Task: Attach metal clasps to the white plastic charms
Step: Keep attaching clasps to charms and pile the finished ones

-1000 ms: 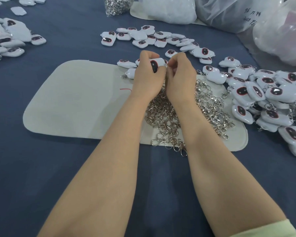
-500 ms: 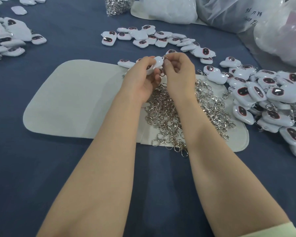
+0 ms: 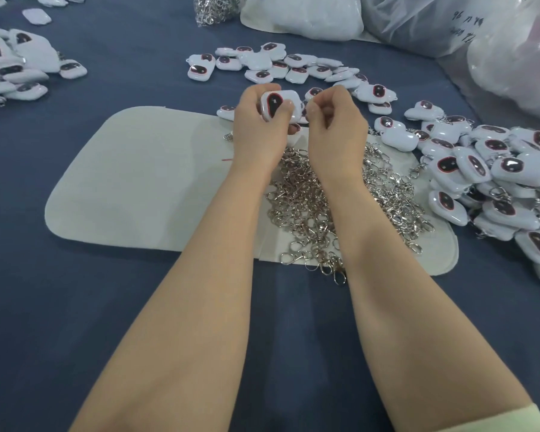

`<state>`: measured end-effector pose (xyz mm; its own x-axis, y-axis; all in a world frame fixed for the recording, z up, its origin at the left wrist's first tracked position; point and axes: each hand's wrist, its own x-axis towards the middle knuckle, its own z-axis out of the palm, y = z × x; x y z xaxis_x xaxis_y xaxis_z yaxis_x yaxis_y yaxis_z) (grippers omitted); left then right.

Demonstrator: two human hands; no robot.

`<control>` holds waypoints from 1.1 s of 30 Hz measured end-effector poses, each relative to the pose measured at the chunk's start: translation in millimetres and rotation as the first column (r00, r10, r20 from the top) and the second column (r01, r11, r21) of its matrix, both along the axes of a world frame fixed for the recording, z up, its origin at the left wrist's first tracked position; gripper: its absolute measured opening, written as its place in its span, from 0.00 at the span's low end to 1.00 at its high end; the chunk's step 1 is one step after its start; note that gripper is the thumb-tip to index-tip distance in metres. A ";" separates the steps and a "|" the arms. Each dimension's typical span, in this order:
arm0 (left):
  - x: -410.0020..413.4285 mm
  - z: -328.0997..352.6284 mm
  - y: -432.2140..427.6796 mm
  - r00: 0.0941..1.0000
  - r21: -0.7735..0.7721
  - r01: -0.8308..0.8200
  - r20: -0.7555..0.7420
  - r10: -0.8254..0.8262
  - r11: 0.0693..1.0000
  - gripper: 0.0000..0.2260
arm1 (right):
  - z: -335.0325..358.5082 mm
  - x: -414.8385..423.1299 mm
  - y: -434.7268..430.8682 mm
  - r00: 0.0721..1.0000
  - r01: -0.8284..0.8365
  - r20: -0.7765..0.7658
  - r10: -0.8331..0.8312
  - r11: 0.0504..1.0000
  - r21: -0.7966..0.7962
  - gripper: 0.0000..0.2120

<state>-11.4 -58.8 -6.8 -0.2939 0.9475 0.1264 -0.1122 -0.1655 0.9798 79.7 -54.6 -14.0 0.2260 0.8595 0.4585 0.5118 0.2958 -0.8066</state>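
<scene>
White glossy plastic charm [image 3: 276, 105] with dark oval face: held just over pale felt mat [image 3: 138, 182] far edge, face turned camera-ward from edge-on half a second before | left hand [image 3: 259, 132] gripped it | right hand [image 3: 335, 123] pinched its right corner, clasp hidden, so attaching judged unfinished | heap of loose silver metal clasps [image 3: 306, 207] lay below the wrists.

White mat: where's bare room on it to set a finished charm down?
The white mat is bare from its left edge to the left hand. The blue cloth in front of it is free. Crowded: the clasp pile on its right half and the charm heap beyond.
</scene>
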 end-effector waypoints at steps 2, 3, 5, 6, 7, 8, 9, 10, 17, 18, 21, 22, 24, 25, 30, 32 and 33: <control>-0.1 -1.0 -0.6 0.993 0.078 -0.006 -0.116 0.015 0.997 0.09 | -1.3 0.0 0.1 0.999 0.007 0.036 -0.007 1.000 0.010 0.04; -0.1 -1.2 -1.0 0.985 0.100 0.000 -0.173 0.017 0.995 0.09 | -1.7 0.2 0.2 0.999 0.011 0.051 -0.011 1.000 0.013 0.04; -0.1 -1.8 -1.3 0.971 0.122 0.016 -0.237 0.014 0.992 0.10 | -2.4 0.6 0.2 0.997 0.015 0.078 -0.016 1.000 0.018 0.04; -0.4 -2.1 -1.4 0.968 0.133 0.021 -0.251 0.013 0.991 0.10 | -2.6 0.7 0.3 0.996 0.015 0.090 -0.017 1.000 0.020 0.04; -0.8 -2.8 -0.7 0.964 0.145 0.023 -0.267 0.017 0.989 0.10 | -2.9 0.6 0.5 0.995 0.013 0.102 -0.015 1.000 0.021 0.04; -1.4 -3.6 0.2 0.955 0.164 0.023 -0.296 0.027 0.986 0.10 | -3.3 0.5 0.9 0.994 0.011 0.113 -0.013 1.000 0.018 0.04; -1.8 -4.6 0.9 0.940 0.185 0.027 -0.339 0.038 0.982 0.10 | -4.1 0.3 1.4 0.992 0.010 0.123 -0.011 1.000 0.008 0.04; -1.7 -5.7 0.9 0.921 0.205 0.039 -0.387 0.044 0.978 0.09 | -5.0 0.0 2.1 0.992 0.011 0.128 -0.010 1.000 -0.008 0.04; 3.4 -5.7 2.5 0.970 0.105 -0.012 -0.239 0.037 0.994 0.09 | -4.7 -0.6 2.3 0.998 -0.017 0.066 0.024 0.995 -0.096 0.08; 2.6 -4.8 3.6 0.991 0.043 -0.016 -0.136 0.021 0.999 0.09 | -3.9 -1.0 1.7 0.998 -0.031 0.057 0.037 0.994 -0.104 0.08; 0.8 -3.3 4.0 0.985 -0.094 0.031 0.173 -0.014 0.995 0.10 | -3.6 -1.1 0.4 0.999 -0.035 0.002 0.035 0.995 -0.095 0.07; 0.2 -3.4 4.2 0.970 -0.119 0.043 0.241 -0.013 0.992 0.11 | -3.5 -1.3 0.0 0.999 -0.032 -0.018 0.030 0.996 -0.088 0.06; -0.7 -4.5 6.5 0.943 -0.160 0.072 0.332 -0.015 0.985 0.12 | -2.9 -1.8 -0.2 0.998 -0.030 -0.055 0.025 0.997 -0.075 0.04; -1.1 -5.0 7.6 0.933 -0.179 0.086 0.360 -0.016 0.980 0.12 | -2.4 -2.2 0.0 0.997 -0.030 -0.067 0.025 0.997 -0.070 0.04; -1.6 -2.8 7.8 0.910 -0.223 0.129 0.415 -0.026 0.966 0.04 | -2.7 -3.4 0.0 0.996 -0.038 -0.086 0.035 0.999 -0.030 0.04; -0.5 -1.8 7.0 0.922 -0.218 0.110 0.388 -0.017 0.970 0.07 | -2.9 -2.6 0.3 0.997 -0.041 -0.062 0.039 0.999 -0.030 0.04; -0.2 -1.9 7.1 0.935 -0.203 0.082 0.354 -0.005 0.976 0.08 | -2.8 -2.3 0.5 0.998 -0.042 -0.043 0.041 0.998 -0.037 0.04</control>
